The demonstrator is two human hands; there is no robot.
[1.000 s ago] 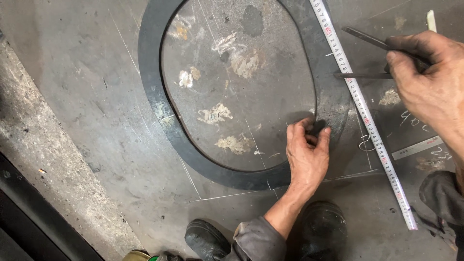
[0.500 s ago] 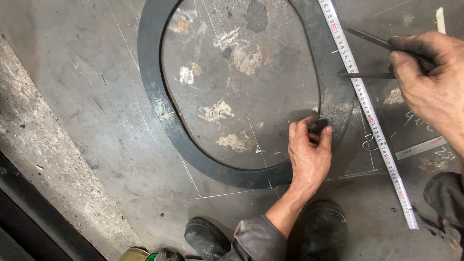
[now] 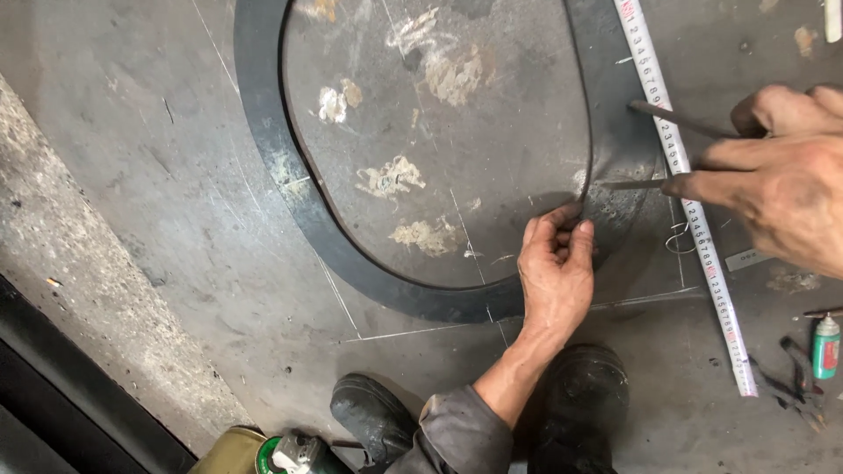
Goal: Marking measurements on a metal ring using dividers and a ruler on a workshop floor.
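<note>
Rubber ring (image 3: 263,167) inner edge pinched by left fingers (image 3: 562,230), seemingly closed.

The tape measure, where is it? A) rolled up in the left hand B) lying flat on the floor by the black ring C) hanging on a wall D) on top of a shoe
B: the tape measure lies stretched out flat on the floor, along the right side of the black ring, passing under the right hand.

Left hand (image 3: 555,268) pinches rubber ring (image 3: 263,149) (right hand (image 3: 781,171) grips dividers (image 3: 654,145)).
</note>
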